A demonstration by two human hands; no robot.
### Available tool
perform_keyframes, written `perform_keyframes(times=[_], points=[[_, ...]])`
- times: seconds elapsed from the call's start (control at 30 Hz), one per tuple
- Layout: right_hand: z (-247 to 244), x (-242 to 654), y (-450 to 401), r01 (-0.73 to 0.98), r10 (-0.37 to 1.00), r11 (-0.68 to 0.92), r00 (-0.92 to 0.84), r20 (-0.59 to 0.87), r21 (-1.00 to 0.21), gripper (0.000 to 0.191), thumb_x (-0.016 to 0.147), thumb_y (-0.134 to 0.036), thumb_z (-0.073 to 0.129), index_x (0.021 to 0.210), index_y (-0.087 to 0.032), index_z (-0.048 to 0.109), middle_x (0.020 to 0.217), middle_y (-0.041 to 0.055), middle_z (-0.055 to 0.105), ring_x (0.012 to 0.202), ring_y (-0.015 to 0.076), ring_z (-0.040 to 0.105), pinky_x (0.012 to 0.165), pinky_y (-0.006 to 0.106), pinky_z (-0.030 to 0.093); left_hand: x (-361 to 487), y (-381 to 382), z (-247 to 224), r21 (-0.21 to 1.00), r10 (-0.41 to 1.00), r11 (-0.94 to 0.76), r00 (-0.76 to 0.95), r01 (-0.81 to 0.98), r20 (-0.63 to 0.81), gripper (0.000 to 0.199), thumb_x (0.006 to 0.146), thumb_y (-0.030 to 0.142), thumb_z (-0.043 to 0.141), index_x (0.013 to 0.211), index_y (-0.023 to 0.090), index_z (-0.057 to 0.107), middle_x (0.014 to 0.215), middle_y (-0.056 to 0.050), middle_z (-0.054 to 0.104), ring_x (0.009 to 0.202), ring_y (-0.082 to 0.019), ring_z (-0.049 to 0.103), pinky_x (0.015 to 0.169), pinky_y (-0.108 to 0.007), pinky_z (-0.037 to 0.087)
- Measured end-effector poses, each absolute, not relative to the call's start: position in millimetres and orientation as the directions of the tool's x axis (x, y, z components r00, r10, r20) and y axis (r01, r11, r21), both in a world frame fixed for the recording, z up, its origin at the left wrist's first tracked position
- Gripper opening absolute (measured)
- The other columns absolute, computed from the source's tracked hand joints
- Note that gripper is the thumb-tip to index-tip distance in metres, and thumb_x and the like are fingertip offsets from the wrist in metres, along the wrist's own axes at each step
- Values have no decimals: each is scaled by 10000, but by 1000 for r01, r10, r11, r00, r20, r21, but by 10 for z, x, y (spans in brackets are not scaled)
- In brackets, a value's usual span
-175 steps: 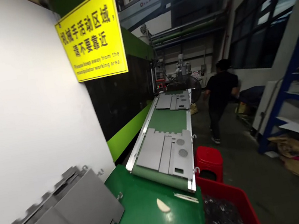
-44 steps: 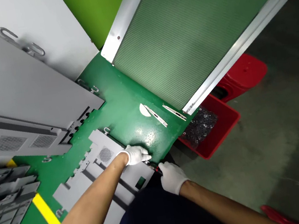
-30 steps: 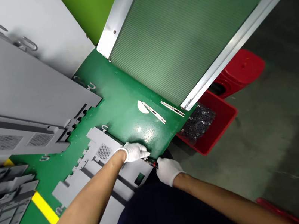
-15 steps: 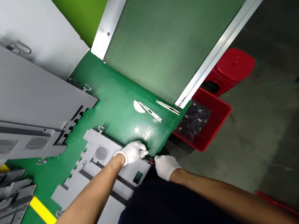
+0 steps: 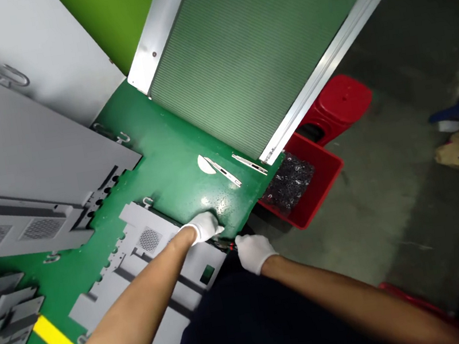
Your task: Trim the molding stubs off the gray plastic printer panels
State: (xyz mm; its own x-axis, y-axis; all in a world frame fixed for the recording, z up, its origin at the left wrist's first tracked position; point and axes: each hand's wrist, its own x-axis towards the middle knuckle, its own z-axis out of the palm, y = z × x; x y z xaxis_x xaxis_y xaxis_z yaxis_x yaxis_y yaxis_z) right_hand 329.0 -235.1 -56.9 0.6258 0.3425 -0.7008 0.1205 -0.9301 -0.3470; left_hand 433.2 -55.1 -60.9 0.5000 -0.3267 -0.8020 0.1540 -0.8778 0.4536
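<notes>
A grey plastic panel [image 5: 140,267] lies on the green table [image 5: 151,149] in front of me. My left hand [image 5: 204,226], in a white glove, is closed at the panel's near right corner; what its fingers hold is too small to name. Just right of that corner my right hand [image 5: 255,252], also gloved, is wrapped round a tool with red and dark parts [image 5: 230,246]. The tool's tip points left toward the panel's edge, close to my left hand. Metal hooks [image 5: 147,202] stick out along the panel's edges.
A blade-like tool [image 5: 223,172] and a second slim one [image 5: 249,163] lie beyond my hands. A green ribbed belt with a metal rail [image 5: 301,105] stands behind. A red bin [image 5: 326,175] of small dark parts and a red stool [image 5: 344,98] are right. Grey panels [image 5: 19,141] stand left.
The whole view has shifted, so the surroundings appear further left. My left hand has moved slightly up from the tool's tip, while my right hand keeps the tool.
</notes>
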Motion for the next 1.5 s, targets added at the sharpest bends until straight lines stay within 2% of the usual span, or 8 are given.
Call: perform_keyframes(times=[0.13, 0.27, 0.37, 0.47, 0.6, 0.8, 0.93, 1.5], points=[[-570, 3290, -2457, 18, 261, -946, 633, -729, -324, 213, 870, -292, 547, 1025, -171, 628, 1001, 143, 719, 917, 291, 717, 741, 359, 530, 4372, -450, -298, 627, -324, -681, 612, 378, -721, 410, 892, 548, 511, 883, 164, 654, 900, -78, 716, 826, -203, 661, 798, -330, 540], [-552, 3265, -2555, -150, 172, -935, 599, -782, -321, 240, 932, -382, 491, 1020, -213, 636, 1052, 116, 726, 970, 269, 710, 782, 349, 504, 4356, 70, 92, 722, -152, 103, 728, 684, -668, 214, 860, 417, 634, 960, 228, 613, 1080, -65, 715, 956, -215, 692, 896, -398, 576], [-505, 3284, -2550, -162, 203, -915, 606, -769, -370, 218, 935, -378, 494, 976, -243, 659, 1015, 124, 741, 955, 274, 714, 764, 363, 484, 4373, 645, 241, 732, 77, 287, 747, 618, -660, 157, 801, 269, 654, 957, 250, 661, 963, -33, 717, 791, -159, 666, 761, -325, 586], [-414, 3441, -2375, -150, 276, -874, 631, -725, -462, 267, 930, -445, 501, 934, -245, 678, 979, 145, 747, 935, 292, 715, 748, 378, 479, 4468, 1157, 245, 801, 252, 12, 773, 599, -582, 341, 728, 238, 638, 1065, 212, 683, 874, -29, 693, 667, -138, 583, 621, -278, 526], [-262, 3888, -1811, -95, 396, -816, 627, -671, -570, 518, 930, -640, 402, 966, -209, 687, 1016, 157, 747, 964, 306, 711, 803, 397, 508, 4727, 1509, 105, 681, 345, -454, 818, 575, -460, 309, 709, 355, 632, 913, 144, 726, 831, -53, 697, 720, -178, 574, 675, -299, 495], [-243, 4507, -815, 9, 468, -824, 573, -672, -566, 669, 909, -690, 386, 1044, -123, 715, 1046, 231, 737, 996, 350, 711, 816, 432, 542, 5036, 1514, -173, 437, 1, -844, 815, 312, -580, 534, 779, 680, 575, 835, 173, 733, 869, -59, 737, 802, -209, 610, 792, -301, 460], [-317, 4609, -466, 4, 442, -841, 582, -683, -541, 665, 929, -660, 371, 1045, -100, 711, 1075, 253, 727, 1013, 351, 707, 820, 448, 544, 5094, 1560, -318, 441, -193, -885, 742, 151, -641, 602, 798, 740, 509, 723, 171, 692, 707, -32, 672, 652, -155, 514, 677, -271, 429], [-430, 4613, -251, -4, 373, -882, 605, -703, -472, 630, 934, -645, 363, 1056, -121, 691, 1034, 221, 739, 988, 345, 714, 826, 445, 544, 5299, 1729, -401, 547, -325, -822, 660, 157, -677, 544, 829, 677, 542, 754, 174, 734, 772, -36, 668, 717, -155, 552, 720, -260, 418]])
